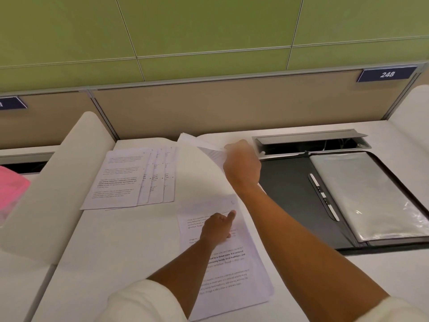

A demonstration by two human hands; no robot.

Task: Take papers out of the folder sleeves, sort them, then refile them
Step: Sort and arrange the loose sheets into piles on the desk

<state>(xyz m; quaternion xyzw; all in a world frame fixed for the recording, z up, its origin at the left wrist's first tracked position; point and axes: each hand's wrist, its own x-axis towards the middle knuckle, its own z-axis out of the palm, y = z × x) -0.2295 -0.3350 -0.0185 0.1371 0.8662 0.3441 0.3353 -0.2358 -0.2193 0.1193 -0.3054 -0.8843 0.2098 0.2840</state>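
Hands, right [242,163] lifting curled sheet [199,173] (thin, matte), left [217,227] pressing stack [232,270]

Folder [299,196]: black, lay open flat at the right of the desk; a white-and-grey pen-like item rested along its spine. Clear sleeves [369,194]: stacked on the folder's right half, glossy, slightly crinkled. Fanned papers [130,177]: several printed sheets, overlapped in a staggered row, flat at the left-centre. Near stack [232,270]: printed sheets lying flat, slightly skewed, at the centre front. Lifted sheet [199,173]: white, curled upward, blank side showing, raised above the near stack.
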